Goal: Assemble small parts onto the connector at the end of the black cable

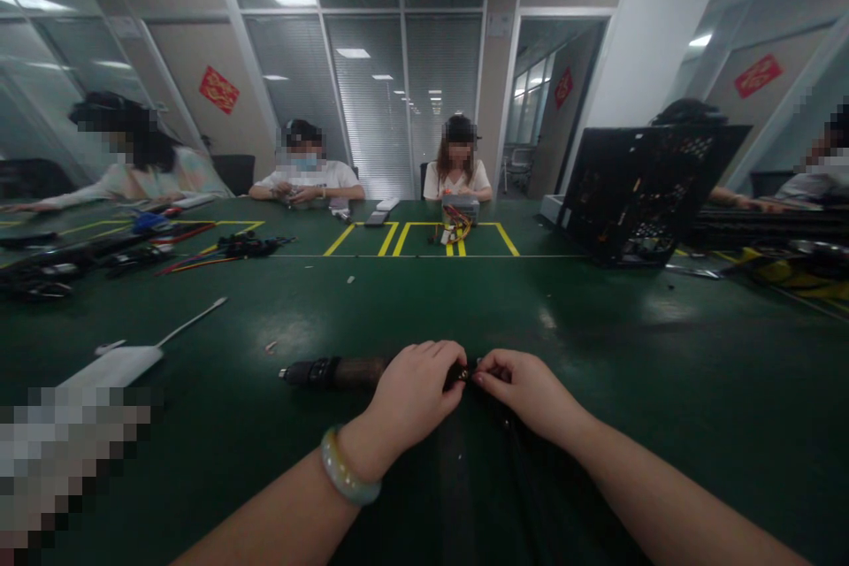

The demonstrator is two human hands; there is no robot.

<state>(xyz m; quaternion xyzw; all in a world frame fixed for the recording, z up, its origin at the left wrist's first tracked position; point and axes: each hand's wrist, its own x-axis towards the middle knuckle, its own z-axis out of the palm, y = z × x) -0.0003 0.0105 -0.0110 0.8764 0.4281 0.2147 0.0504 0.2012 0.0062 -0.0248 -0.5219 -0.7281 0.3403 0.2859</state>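
Cable (338, 370) lies on green table (597, 354), running left from both hands. L hand (415, 393) curled tight round it; R hand (523, 389) pinches its end w/ fingertips, touching L.

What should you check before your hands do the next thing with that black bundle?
1. Left hand grips the black bundle: ok.
2. Right hand pinches it just beside the left hand: ok.
3. What sits between the fingertips: cannot tell, too dark.
4. Bundle's far end rests on the green table: ok.
5. White adapter lies well apart, to the left: ok.
6. Table nearby free of loose bits: not ok, a small scrap lies close.
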